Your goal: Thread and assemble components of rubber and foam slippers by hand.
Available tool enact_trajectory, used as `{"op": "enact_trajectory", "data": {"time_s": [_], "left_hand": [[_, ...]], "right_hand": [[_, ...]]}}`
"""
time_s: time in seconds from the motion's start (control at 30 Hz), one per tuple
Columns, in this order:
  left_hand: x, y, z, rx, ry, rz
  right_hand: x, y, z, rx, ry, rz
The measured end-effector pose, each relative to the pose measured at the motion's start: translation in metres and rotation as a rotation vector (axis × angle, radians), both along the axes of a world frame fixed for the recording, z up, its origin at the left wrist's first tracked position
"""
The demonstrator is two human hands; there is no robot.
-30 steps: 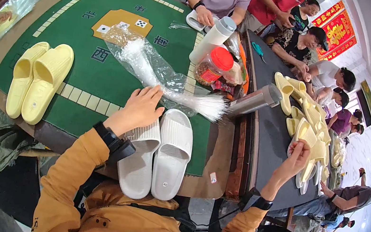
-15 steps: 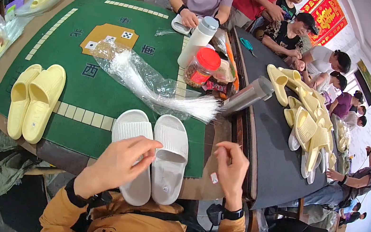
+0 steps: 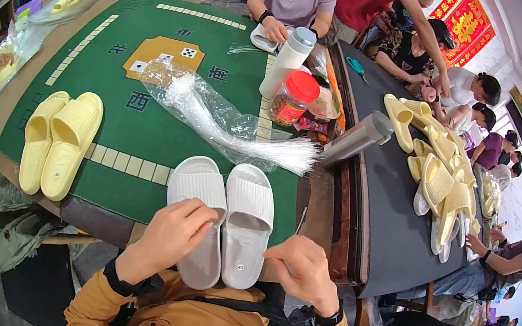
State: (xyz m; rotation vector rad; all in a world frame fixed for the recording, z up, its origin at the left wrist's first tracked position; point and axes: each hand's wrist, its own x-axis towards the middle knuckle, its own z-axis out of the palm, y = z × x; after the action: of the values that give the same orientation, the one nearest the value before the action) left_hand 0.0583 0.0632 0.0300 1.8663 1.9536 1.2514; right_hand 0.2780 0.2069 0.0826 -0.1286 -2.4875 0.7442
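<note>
A pair of light grey ribbed slippers lies at the table edge in front of me, the left slipper (image 3: pixel 195 177) and the right slipper (image 3: pixel 248 228) side by side, toes away. My left hand (image 3: pixel 175 234) is closed, fingertips pinched together above the left slipper's opening. Beside the right slipper's inner sole, my right hand (image 3: pixel 304 271) also closes in a pinch. Whatever the fingertips hold is too thin or hidden to make out. Beyond the slippers, a bundle of thin white plastic strands (image 3: pixel 276 152) fans out of a clear bag (image 3: pixel 162 81).
Yellow slippers (image 3: pixel 71 148) stand to the left. A lidded white bottle (image 3: pixel 287 62), a red-topped jar (image 3: pixel 294 97) and a grey tumbler (image 3: pixel 359 138) stand right of the strands. Yellow slippers (image 3: pixel 437 182) pile on the dark side table (image 3: pixel 366 226). Other people work around.
My right hand has come down and left towards the right slipper. A small tag beside it has gone from sight. My left hand's fingers have curled in more, and the whole view has shifted slightly.
</note>
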Motion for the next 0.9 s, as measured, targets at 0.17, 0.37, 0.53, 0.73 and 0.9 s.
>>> {"op": "enact_trajectory", "data": {"time_s": [0.17, 0.37, 0.53, 0.73, 0.9], "left_hand": [[-0.008, -0.006, 0.001, 0.067, 0.135, 0.136], [-0.004, -0.033, 0.027, 0.103, 0.349, 0.157], [0.006, -0.059, 0.054, 0.089, 0.556, 0.004], [0.023, -0.073, 0.063, -0.159, 0.750, -0.061], [0.028, -0.069, 0.040, -0.286, 0.757, 0.005]], "right_hand": [[0.004, -0.008, -0.003, -0.093, -0.073, 0.135], [0.005, -0.008, -0.012, -0.189, -0.153, 0.235], [0.005, -0.007, -0.024, -0.255, -0.252, 0.319], [-0.005, -0.002, -0.040, -0.294, -0.347, 0.349], [-0.015, 0.006, -0.052, -0.265, -0.342, 0.323]]}}
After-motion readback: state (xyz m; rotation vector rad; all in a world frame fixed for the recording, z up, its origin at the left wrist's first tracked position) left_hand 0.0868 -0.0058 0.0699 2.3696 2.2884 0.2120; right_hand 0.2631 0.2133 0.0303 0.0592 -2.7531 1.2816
